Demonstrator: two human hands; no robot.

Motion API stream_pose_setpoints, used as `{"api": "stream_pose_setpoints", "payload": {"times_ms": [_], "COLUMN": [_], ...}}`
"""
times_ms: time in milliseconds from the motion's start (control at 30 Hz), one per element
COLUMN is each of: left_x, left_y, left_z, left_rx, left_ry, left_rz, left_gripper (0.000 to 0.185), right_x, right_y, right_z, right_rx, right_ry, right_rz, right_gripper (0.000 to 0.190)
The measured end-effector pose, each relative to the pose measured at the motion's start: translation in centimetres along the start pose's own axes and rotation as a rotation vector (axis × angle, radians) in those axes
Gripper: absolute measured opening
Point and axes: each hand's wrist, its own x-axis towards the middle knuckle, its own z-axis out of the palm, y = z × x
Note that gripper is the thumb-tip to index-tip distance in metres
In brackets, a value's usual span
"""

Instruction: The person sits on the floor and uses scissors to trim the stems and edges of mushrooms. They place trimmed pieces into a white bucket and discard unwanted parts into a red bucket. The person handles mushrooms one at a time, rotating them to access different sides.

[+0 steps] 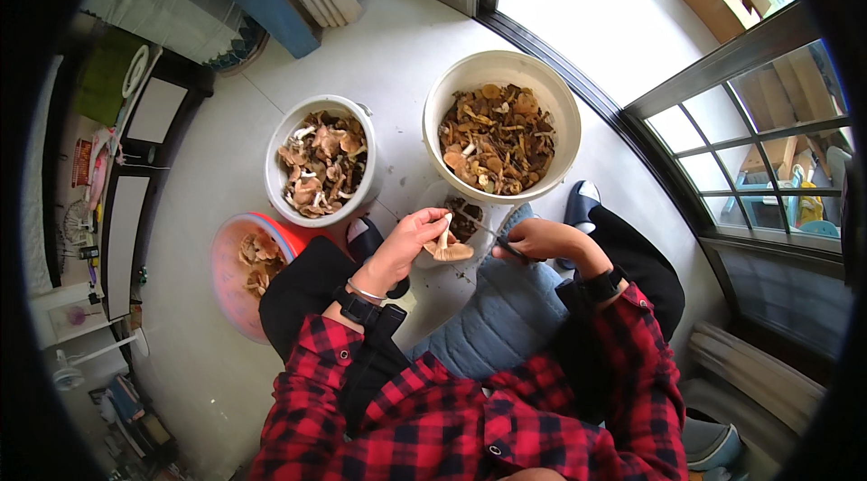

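My left hand [410, 237] grips a brown-capped mushroom [452, 252] by its pale stem. The cap hangs below with its gills showing, and the stem's cut-looking end points up. In my right hand [542, 240] is a slim bladed tool [502, 242] with a dark handle; whether it is a knife or scissors is unclear. Its tip lies just right of the stem, apparently apart from it. Beneath both hands stands a small pale container [433, 198] with dark scraps inside, partly hidden by my left hand and the mushroom.
A large cream bucket [571, 135] holds small brown mushrooms. Larger mushrooms fill a white bucket [272, 176] to its left. A red-and-white basin [227, 278] with more mushrooms sits by my left leg. A blue quilted cloth [504, 311] covers my lap. Sliding glass doors [738, 142] stand at right.
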Motion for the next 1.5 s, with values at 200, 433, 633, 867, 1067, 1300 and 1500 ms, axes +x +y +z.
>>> {"api": "stream_pose_setpoints", "payload": {"times_ms": [200, 433, 633, 867, 1067, 1300, 1500], "left_x": [0.0, 1.0, 0.6, -7.6, -20.5, -19.0, -16.3], "left_y": [0.1, -1.5, 0.2, 8.8, 10.5, -5.1, -5.7], "left_z": [-1.1, -1.6, -0.9, -6.4, -21.9, -36.7, -37.1], "left_rx": [-0.685, -0.911, -1.099, -0.94, 0.0, 0.809, 1.349], "left_ry": [-0.083, 0.017, -0.08, -0.053, 0.875, 0.959, 1.009], "left_rz": [-0.062, -0.126, -0.082, 0.45, 0.765, -0.006, -0.518], "left_gripper": [0.033, 0.033, 0.034, 0.04, 0.029, 0.018, 0.017], "right_x": [0.0, 1.2, 2.3, 2.9, 2.3, 3.8, 4.8], "right_y": [-1.7, -3.0, -3.7, -5.8, -5.7, -5.1, -5.1], "right_z": [0.2, 2.4, 2.8, 3.0, 3.7, 4.2, 4.1], "right_rx": [0.619, 0.717, 0.657, 0.728, 0.677, 0.58, 0.49], "right_ry": [0.199, 0.435, 0.478, 0.384, 0.403, 0.365, 0.33], "right_rz": [-0.191, -0.32, -0.277, -0.402, -0.312, -0.235, -0.194], "right_gripper": [0.043, 0.035, 0.038, 0.028, 0.026, 0.025, 0.024]}}
